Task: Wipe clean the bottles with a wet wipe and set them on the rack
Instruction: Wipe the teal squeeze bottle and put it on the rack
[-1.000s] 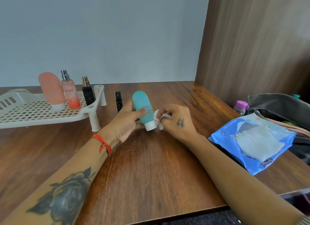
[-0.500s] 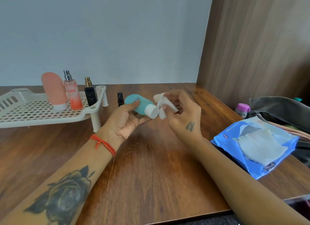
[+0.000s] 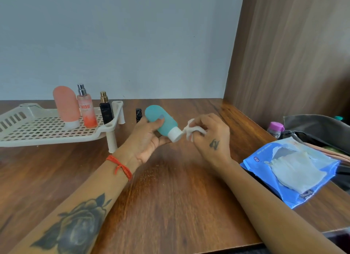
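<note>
Wooden bench (image 3: 170, 197), grey wall: mid-wipe on teal bottle.
Rack (image 3: 47, 129) holds three bottles. Left hand (image 3: 145, 140) grips teal bottle (image 3: 162, 121), tilted, off the bench; right hand (image 3: 210, 138) pinches wet wipe (image 3: 190, 129) at its cap. Risk: damp bottle slipping from the one-handed grip.

A home dressing corner is showing here: perfume bottles (image 3: 87, 107) are standing on a plastic rack (image 3: 47, 129), a wipes pack (image 3: 289, 170) is lying on the wooden table (image 3: 170, 197).
</note>
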Available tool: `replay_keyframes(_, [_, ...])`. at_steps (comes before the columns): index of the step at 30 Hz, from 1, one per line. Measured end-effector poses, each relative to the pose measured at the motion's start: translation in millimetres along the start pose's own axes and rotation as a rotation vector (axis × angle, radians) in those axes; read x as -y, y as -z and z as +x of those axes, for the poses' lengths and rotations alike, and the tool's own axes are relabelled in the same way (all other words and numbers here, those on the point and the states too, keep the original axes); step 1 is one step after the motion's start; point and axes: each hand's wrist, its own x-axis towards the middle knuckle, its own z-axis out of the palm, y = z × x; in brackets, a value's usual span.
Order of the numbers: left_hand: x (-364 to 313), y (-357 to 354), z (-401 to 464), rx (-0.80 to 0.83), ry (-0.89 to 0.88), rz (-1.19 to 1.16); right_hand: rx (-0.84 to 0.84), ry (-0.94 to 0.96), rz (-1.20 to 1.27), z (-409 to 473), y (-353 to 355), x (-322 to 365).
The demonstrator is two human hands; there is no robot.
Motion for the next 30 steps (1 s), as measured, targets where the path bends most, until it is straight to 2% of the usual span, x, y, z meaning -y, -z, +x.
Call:
replay_keyframes(2, [3, -3, -2, 0.017, -0.038, 0.145, 0.184, -0.126, -0.093, -3, -1, -5])
replay_keyframes(5, [6, -3, -3, 0.057, -0.063, 0.275, 0.464, -0.191, -0.212, -6, -6, -11])
replay_keyframes(6, [6, -2, -3, 0.07, -0.069, 0.312, 0.476, -0.184, -0.223, -6, -7, -11])
replay_keyframes(8, [7, 1, -3, 0.095, -0.074, 0.395, 0.357, -0.2, -0.131, -5, -6, -8])
replay_keyframes(10, [7, 2, -3, 0.133, -0.071, 0.473, 0.201, -0.289, 0.093, 4, 0, 3])
replay_keyframes(11, [6, 1, -4, 0.151, -0.068, 0.499, 0.185, -0.321, 0.197, 10, 5, 9])
replay_keyframes(13, [7, 2, -5, 0.178, -0.059, 0.512, 0.294, -0.316, 0.264, 26, 11, 20])
replay_keyframes(16, [5, 2, -7, 0.22, -0.042, 0.501, 0.566, -0.237, 0.16, 47, 16, 36])
replay_keyframes(18, [2, 2, -10, 0.264, -0.029, 0.532, 0.668, -0.175, 0.057, 54, 18, 45])
replay_keyframes(21, [-3, 2, -16, 0.286, -0.011, 0.548, 0.727, -0.207, 0.075, 60, 22, 55])
replay_keyframes(24, [-16, 7, -23, 0.214, -0.006, 0.521, 0.744, -0.3, 0.188, 65, 22, 65])
replay_keyframes(27, [-44, 15, -36, 0.187, -0.05, 0.575, 0.79, -0.346, 0.272, 78, 19, 83])
replay_keyframes(30, [-76, 28, -50, 0.143, -0.133, 0.587, 0.787, -0.304, 0.303, 91, 12, 110])
